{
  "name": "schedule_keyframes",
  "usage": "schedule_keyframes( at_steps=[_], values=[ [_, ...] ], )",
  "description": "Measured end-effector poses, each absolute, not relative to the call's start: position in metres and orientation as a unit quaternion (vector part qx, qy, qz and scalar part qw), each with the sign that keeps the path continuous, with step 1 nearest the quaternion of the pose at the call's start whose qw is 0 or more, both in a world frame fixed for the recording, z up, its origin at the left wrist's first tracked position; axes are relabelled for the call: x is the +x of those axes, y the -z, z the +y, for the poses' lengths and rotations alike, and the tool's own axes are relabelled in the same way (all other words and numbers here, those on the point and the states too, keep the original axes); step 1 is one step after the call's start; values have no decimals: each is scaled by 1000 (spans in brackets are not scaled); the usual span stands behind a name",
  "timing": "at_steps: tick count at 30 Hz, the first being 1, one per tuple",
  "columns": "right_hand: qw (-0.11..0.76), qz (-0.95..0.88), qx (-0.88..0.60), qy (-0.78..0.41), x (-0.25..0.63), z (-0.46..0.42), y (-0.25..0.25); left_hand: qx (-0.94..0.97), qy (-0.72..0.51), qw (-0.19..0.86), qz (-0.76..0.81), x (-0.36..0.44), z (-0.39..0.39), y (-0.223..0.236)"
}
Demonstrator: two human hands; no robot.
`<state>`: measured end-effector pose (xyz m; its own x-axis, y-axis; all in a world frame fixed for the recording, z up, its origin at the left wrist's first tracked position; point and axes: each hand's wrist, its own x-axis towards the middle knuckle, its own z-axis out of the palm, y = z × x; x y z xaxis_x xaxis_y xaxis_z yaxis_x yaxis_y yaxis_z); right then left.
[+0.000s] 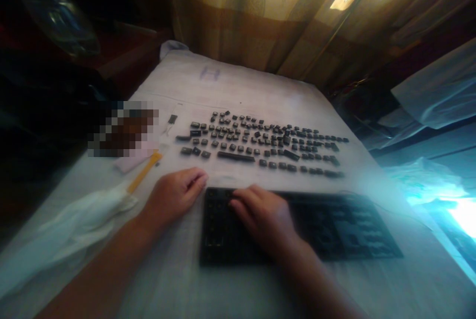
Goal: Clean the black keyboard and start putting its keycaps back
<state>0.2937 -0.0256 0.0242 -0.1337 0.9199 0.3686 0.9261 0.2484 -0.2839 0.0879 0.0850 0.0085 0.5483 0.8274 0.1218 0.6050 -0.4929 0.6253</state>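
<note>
A black keyboard (245, 252) with most of its left part bare of keycaps lies on the white cloth in front of me. My right hand (266, 215) reaches over it, fingers bent together and the tips at its upper left rows. Whatever sits between those fingertips is hidden. Just left of the keyboard's corner, my left hand (174, 192) rests with its fingers curled in against the thumb; I cannot make out anything inside. Beyond both hands, loose black keycaps (241, 148) are spread in rough rows, among them a long space bar (236, 156).
A white plastic bag (85, 215) and a yellow strip (145, 173) lie left of my left arm, near a pink item (136, 158). A small dark piece (172, 119) lies farther back. Patterned curtains (245, 26) hang behind the cloth-covered surface (260, 81).
</note>
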Motion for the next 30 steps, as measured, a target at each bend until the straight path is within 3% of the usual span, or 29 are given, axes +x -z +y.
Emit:
schedule_keyframes(
  at_steps=[25,30],
  values=[
    [428,-703,-561,-86,293,-29,-24,839,-210,261,429,87,84,-8],
    [422,-716,-546,-101,288,-29,-23,838,-204,262,434,88,84,-8]
  ],
)
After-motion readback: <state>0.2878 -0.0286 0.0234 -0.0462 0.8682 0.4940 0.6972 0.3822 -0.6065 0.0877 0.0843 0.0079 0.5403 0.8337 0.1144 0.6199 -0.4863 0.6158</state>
